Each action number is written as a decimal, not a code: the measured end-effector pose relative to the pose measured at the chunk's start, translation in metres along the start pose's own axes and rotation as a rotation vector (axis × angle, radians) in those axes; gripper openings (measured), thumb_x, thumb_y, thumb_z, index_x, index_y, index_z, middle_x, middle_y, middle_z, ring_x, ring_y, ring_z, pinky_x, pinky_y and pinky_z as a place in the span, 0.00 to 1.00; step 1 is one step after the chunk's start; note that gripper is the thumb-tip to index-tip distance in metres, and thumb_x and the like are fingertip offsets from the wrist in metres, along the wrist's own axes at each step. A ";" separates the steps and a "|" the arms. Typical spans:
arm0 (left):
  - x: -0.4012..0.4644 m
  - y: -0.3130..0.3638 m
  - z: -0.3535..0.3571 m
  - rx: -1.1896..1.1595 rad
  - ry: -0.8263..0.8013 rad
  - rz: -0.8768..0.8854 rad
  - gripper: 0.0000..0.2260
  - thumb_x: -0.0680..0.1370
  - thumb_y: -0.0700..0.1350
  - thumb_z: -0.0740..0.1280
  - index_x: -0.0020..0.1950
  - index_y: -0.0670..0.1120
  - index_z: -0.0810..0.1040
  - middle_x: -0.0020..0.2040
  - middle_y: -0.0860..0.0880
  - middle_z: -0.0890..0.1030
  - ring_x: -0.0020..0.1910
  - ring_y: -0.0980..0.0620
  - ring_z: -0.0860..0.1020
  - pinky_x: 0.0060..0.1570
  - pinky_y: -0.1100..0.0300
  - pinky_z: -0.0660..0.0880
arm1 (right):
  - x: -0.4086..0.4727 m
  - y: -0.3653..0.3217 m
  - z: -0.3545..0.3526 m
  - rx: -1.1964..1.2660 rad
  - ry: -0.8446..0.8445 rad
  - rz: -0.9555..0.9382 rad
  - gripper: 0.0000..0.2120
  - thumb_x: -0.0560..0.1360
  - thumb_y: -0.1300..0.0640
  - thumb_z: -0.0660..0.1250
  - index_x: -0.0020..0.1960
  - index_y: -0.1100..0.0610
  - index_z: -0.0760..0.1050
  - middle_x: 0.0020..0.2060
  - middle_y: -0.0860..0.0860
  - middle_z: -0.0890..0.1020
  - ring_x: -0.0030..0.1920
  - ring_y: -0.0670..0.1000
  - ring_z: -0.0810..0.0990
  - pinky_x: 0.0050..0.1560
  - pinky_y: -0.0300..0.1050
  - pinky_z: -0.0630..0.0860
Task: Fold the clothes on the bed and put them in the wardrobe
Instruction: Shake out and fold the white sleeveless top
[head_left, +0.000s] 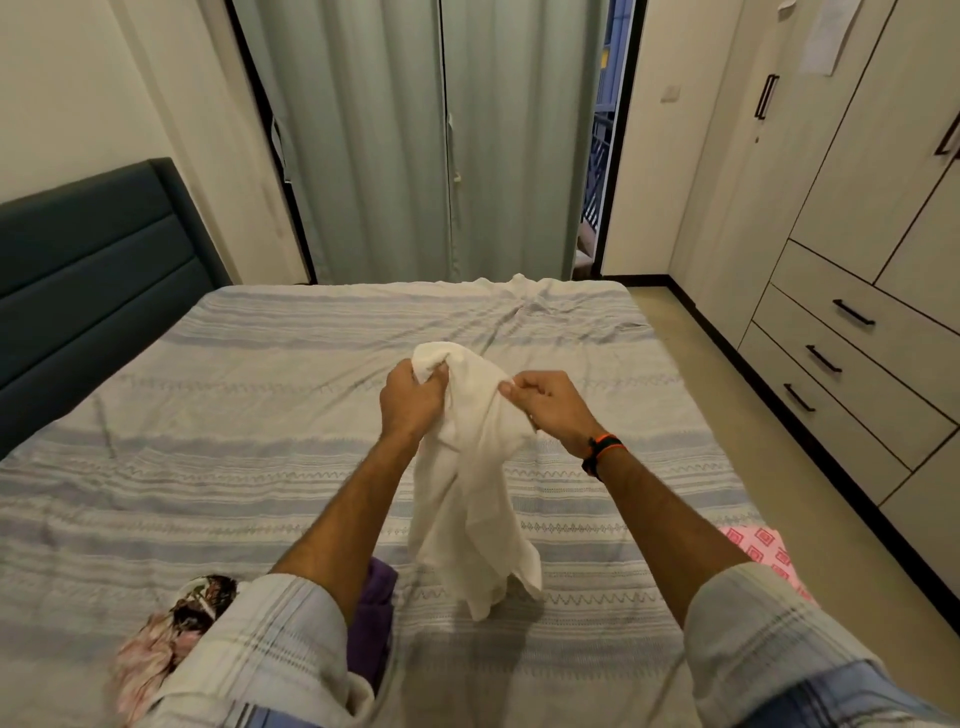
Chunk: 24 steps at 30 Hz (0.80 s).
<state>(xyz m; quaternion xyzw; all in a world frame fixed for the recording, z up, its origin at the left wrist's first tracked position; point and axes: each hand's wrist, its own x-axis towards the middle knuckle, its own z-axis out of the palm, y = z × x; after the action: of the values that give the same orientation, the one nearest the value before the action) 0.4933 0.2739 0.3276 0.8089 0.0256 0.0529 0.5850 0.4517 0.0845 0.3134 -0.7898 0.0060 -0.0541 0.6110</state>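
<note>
White garment (470, 467) soft matt cloth, perhaps cotton.

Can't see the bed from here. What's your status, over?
Both hands gripping white garment: left hand, right hand. Garment lifted, unfolded, hem touching bed. Purple, floral, pink clothes waiting. Wardrobe shut.

bed (260, 415) middle: open | near edge: purple garment (371, 623), floral garment (171, 623)

Pale plaid rolled sleeves (270, 639), black-and-orange wristband (602, 453) on right wrist
</note>
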 end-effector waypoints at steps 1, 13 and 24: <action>0.000 -0.001 0.000 0.075 0.003 -0.009 0.20 0.75 0.55 0.71 0.61 0.45 0.76 0.56 0.48 0.80 0.55 0.46 0.79 0.57 0.46 0.77 | 0.001 -0.005 0.001 0.084 0.021 0.004 0.21 0.76 0.48 0.69 0.42 0.68 0.75 0.34 0.56 0.74 0.36 0.54 0.71 0.37 0.49 0.69; -0.029 0.016 0.005 0.118 -0.301 0.192 0.34 0.61 0.50 0.83 0.60 0.48 0.69 0.55 0.54 0.76 0.49 0.55 0.79 0.45 0.59 0.80 | 0.013 -0.029 0.023 0.451 0.072 0.084 0.07 0.80 0.61 0.65 0.45 0.62 0.78 0.38 0.55 0.83 0.39 0.51 0.81 0.43 0.47 0.81; -0.015 -0.002 0.003 -0.015 -0.196 0.100 0.09 0.68 0.49 0.79 0.42 0.45 0.85 0.36 0.49 0.85 0.37 0.51 0.83 0.41 0.55 0.79 | 0.008 -0.023 0.014 0.565 0.044 0.126 0.15 0.72 0.67 0.73 0.58 0.63 0.76 0.50 0.61 0.83 0.50 0.55 0.84 0.50 0.44 0.82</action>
<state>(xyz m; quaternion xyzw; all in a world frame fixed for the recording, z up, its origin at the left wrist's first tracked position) 0.4792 0.2703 0.3235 0.8061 -0.0725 0.0025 0.5873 0.4594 0.1035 0.3323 -0.5848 0.0530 -0.0325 0.8088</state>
